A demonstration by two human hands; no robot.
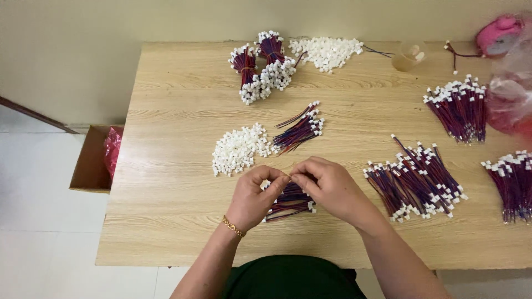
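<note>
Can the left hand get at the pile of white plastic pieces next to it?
Probably yes. The left hand is just below the white pile, with only bare table between them.

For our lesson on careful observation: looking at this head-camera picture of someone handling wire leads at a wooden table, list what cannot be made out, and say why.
1. What the left hand and right hand pinch between them: too small, covered by the fingers.
2. The small wire bundle beneath the hands: partly hidden by them.
3. The pink object: cut off by the frame's corner and veiled by a plastic bag.
4. The cardboard box: its inside is partly hidden by the table.
</note>
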